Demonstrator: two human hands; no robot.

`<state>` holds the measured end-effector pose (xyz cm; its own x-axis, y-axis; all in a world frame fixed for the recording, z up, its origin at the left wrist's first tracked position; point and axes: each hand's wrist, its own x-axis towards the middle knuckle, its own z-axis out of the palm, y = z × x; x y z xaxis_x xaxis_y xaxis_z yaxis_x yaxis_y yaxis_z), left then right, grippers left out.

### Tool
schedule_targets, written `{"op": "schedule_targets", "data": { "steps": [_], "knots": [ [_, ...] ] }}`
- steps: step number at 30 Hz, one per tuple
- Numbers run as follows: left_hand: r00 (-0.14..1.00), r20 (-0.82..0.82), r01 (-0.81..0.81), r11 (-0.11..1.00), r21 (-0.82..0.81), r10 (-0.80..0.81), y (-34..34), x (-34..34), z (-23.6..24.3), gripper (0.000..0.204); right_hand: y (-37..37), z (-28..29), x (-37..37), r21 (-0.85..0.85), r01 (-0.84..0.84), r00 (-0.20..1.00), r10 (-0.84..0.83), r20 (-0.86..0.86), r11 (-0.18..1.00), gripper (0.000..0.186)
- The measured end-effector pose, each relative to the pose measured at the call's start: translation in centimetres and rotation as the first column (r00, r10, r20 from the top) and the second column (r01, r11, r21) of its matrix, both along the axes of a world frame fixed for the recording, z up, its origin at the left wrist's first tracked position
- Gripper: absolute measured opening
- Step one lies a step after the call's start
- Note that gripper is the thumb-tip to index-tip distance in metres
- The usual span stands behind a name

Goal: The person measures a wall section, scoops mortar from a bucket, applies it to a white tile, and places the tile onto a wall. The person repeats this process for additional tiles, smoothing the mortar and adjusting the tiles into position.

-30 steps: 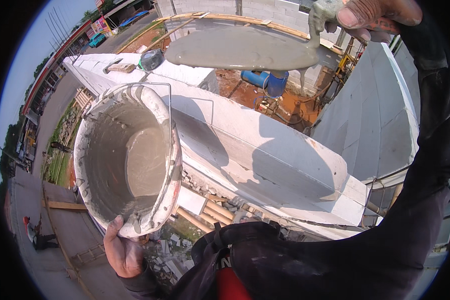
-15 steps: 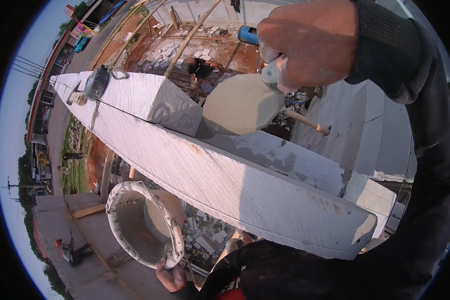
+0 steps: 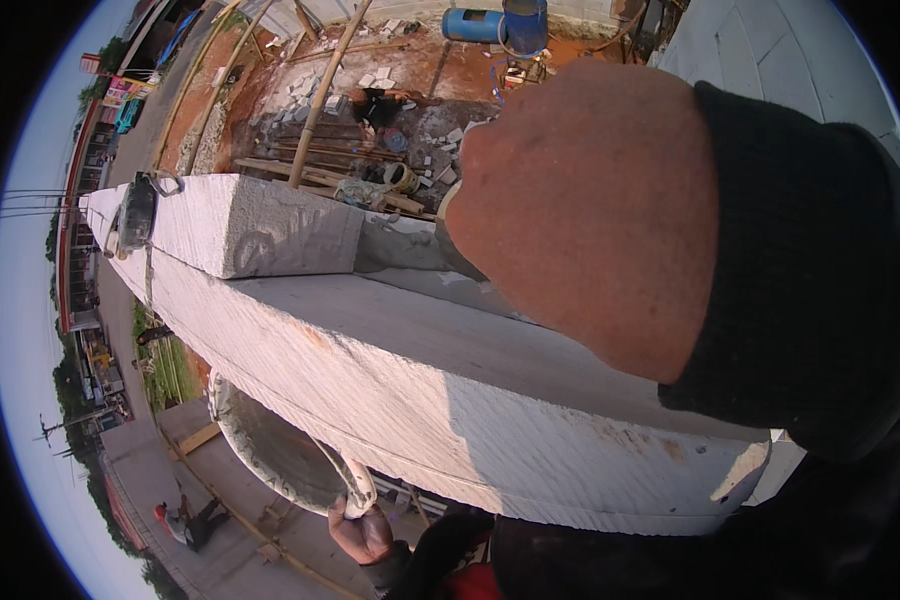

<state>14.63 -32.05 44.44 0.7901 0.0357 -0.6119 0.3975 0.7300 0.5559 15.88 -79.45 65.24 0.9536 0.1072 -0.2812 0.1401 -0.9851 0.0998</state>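
Grips in the left hand (image 3: 368, 535) the rim of a whitish bucket (image 3: 275, 455), with thumb over the edge and fingers bent closed around it, partly out of sight. Holds the bucket up and to the left of these fingers, tilted, with grey-smeared inner wall exposed and upper part hidden behind a long white slab (image 3: 390, 400). Presents the right hand (image 3: 590, 220) over the slab, well above and to the right of the left fingers, back toward the viewer and fingers hidden beneath; cannot tell how far open or what held. Immediately left of the right fingers: grey mortar (image 3: 400, 245), beside the end of a shorter white block (image 3: 295, 230). Much farther left of them: a dark object (image 3: 138, 215) on the white blockwork. Above them: a blue drum (image 3: 470, 25) on its side. Up and left of them: a bamboo pole (image 3: 325, 90) and a crouching person (image 3: 375, 105). Well left of the left fingers: a person in red headgear (image 3: 185, 525).
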Motion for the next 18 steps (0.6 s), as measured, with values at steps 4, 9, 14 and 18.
{"op": "schedule_targets", "data": {
  "steps": [4,9,14,18],
  "knots": [
    [0.999,-0.017,0.033,0.991,-0.13,-0.035,3.1,0.1,-1.4,0.037,0.2,1.6,-2.7,-0.023,0.025,0.999,-0.026,-0.047,0.999,0.003],
    [0.994,-0.102,0.031,0.991,-0.129,-0.044,1.1,-0.1,-1.0,0.036,-0.6,2.4,-5.2,0.032,0.031,0.984,-0.025,-0.176,0.999,0.008],
    [0.991,-0.114,0.083,0.993,0.084,-0.073,3.0,-0.1,-4.0,0.038,-1.2,2.3,-7.7,0.087,0.152,0.986,-0.145,-0.087,0.984,0.01],
    [0.981,-0.033,0.192,0.966,0.173,-0.189,4.7,-0.2,-5.4,0.039,-0.7,2.1,-8.7,-0.033,0.242,0.964,-0.244,-0.11,0.97,0.009]
  ]
}}
